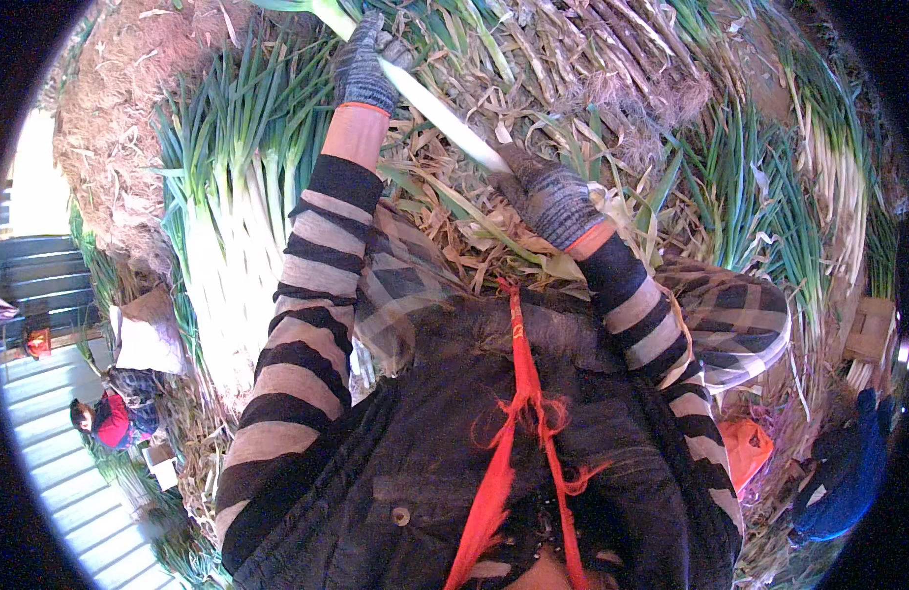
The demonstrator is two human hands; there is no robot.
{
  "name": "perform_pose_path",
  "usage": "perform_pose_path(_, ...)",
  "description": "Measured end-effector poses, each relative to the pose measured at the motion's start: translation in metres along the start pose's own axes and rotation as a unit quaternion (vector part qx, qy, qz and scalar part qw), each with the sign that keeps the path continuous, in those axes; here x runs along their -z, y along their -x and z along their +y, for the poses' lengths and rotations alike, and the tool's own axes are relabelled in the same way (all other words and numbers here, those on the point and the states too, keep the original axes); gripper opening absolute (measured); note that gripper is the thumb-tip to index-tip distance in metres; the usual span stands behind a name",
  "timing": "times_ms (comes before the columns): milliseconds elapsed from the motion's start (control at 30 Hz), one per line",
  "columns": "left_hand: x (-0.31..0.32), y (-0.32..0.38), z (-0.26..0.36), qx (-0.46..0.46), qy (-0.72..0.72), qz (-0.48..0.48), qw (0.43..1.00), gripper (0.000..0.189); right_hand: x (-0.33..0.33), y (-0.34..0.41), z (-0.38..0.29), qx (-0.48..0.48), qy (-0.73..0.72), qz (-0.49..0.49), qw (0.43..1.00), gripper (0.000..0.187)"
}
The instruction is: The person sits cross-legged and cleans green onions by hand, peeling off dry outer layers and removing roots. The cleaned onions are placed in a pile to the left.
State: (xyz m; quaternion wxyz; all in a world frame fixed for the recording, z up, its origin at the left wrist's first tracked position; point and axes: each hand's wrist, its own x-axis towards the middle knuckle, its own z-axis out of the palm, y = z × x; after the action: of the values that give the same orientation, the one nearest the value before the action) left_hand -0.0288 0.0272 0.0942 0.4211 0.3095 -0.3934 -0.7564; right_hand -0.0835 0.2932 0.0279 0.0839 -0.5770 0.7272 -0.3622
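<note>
A long green onion (441, 110) with a white stalk slants between my two gloved hands. My left hand (370, 65), in a grey knitted glove, is closed around the stalk just below its green leaves, at the top of the view. My right hand (547, 193), in a similar, dirtier glove, has its fingers at the lower white end; the root tip is hidden by them. Beneath the stalk lies a heap of dry peeled leaves (454, 214). A stack of cleaned green onions (229, 243) with bright white stalks lies left of my left arm.
Unpeeled green onions with dry roots (646, 96) lie ahead to the right, with more bundles (764, 199) at the right. A root-covered pile (115, 140) rises at far left. One person (115, 420) is at the lower left, another in blue (842, 472) at the lower right, near an orange bag (746, 451).
</note>
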Motion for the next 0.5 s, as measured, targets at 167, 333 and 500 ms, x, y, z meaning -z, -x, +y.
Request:
perform_pose_path(167, 0.004, 0.003, 0.004, 0.025, 0.06, -0.168, 0.984, 0.023, -0.008, 0.011, 0.02, -0.03, -0.138, 0.013, 0.99, 0.028)
perform_pose_path(333, 0.005, 0.007, 0.005, 0.022, 0.066, -0.229, 0.971, 0.022, -0.016, 0.009, 0.023, -0.104, -0.267, 0.033, 0.957, 0.03)
perform_pose_path(500, -0.006, 0.017, 0.0, -0.054, 0.006, -0.147, 0.988, 0.02, -0.016, 0.008, 0.013, -0.138, -0.28, 0.01, 0.95, 0.023)
